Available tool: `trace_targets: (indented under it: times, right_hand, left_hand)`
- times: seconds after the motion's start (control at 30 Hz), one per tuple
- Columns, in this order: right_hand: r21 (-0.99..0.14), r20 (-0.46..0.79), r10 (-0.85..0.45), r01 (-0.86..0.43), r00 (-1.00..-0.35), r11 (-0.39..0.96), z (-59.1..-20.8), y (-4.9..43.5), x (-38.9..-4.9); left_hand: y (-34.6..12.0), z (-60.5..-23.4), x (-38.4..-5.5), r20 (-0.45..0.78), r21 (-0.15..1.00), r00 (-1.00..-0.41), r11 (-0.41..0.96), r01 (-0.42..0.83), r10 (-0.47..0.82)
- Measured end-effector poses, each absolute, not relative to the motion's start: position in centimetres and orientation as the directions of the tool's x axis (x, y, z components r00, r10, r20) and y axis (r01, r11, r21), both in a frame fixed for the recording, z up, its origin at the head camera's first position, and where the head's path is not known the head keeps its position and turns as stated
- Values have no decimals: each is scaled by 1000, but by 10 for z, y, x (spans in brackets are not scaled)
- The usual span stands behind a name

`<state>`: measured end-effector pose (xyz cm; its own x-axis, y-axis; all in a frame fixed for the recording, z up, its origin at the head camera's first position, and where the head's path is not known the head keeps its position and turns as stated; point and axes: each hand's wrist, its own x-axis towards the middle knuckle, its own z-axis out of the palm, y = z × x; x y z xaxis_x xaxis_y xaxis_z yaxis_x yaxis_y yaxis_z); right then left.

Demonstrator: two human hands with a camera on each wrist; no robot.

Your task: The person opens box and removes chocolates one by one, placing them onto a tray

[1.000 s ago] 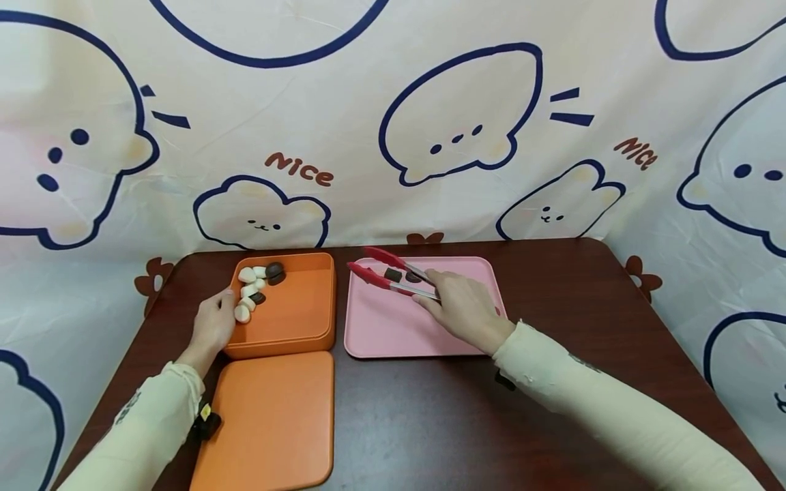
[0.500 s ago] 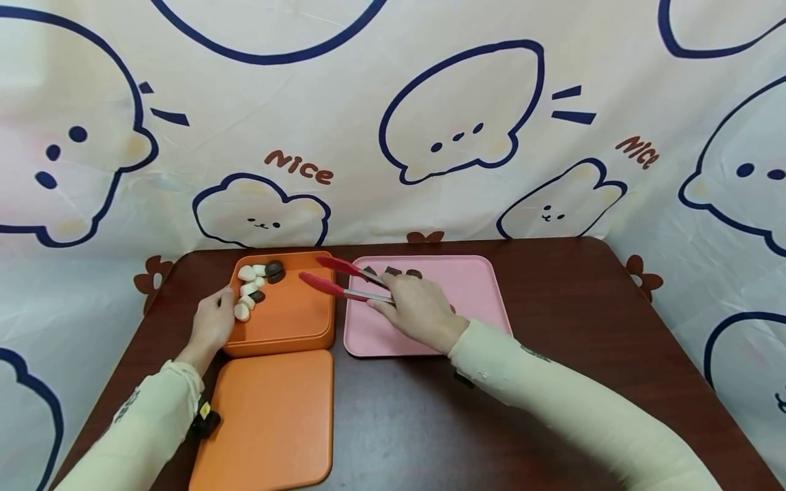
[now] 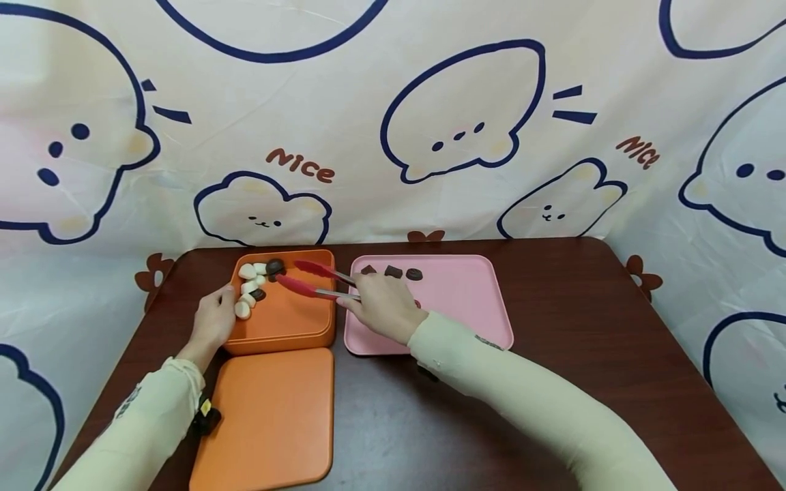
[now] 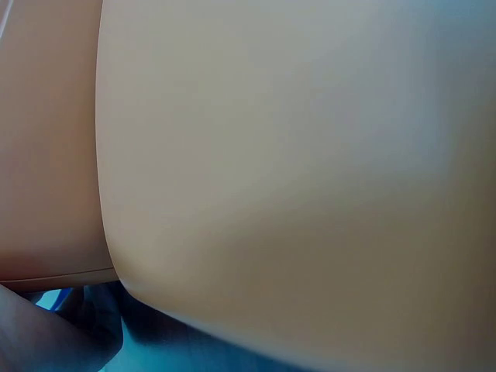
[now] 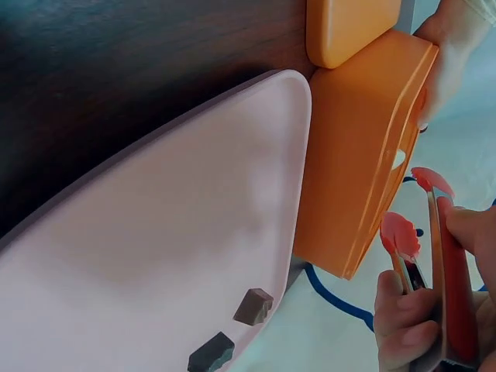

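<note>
My left hand [image 3: 213,320] grips the left wall of an orange box [image 3: 295,310]. Inside the box, along its left side, lie several white rounded pieces [image 3: 248,272] and a few dark chocolate pieces [image 3: 275,266]. My right hand [image 3: 385,308] holds red-tipped tongs [image 3: 299,286], whose arms reach left over the box's right rim. The tong tips [image 5: 401,232] are spread apart with nothing between them, close to the dark pieces in the head view. The left wrist view is mostly filled by an orange surface [image 4: 271,155]; part of the hand shows low at left.
A pink tray [image 3: 454,293] stands right of the box, with dark chocolate pieces [image 3: 394,271] near its back edge. A small red spot shows beside my right wrist. The orange lid [image 3: 270,423] lies flat in front of the box. A printed curtain [image 3: 430,204] hangs behind the dark table.
My right hand has moved left with the tongs, from above the pink tray until their tips are over the orange box. The left hand has stayed on the box.
</note>
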<state>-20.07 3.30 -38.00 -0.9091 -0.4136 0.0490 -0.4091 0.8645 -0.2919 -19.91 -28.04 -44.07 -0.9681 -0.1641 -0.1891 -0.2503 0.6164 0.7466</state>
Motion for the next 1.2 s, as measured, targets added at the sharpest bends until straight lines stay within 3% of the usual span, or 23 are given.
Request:
trace_targets:
  times: [1.2]
  right_hand:
    - [-83,21,-371,-371,-928,925,-389,-30,-226]
  left_hand:
    - [-282,-443,-201,-196,755,-966,602,-259,-169]
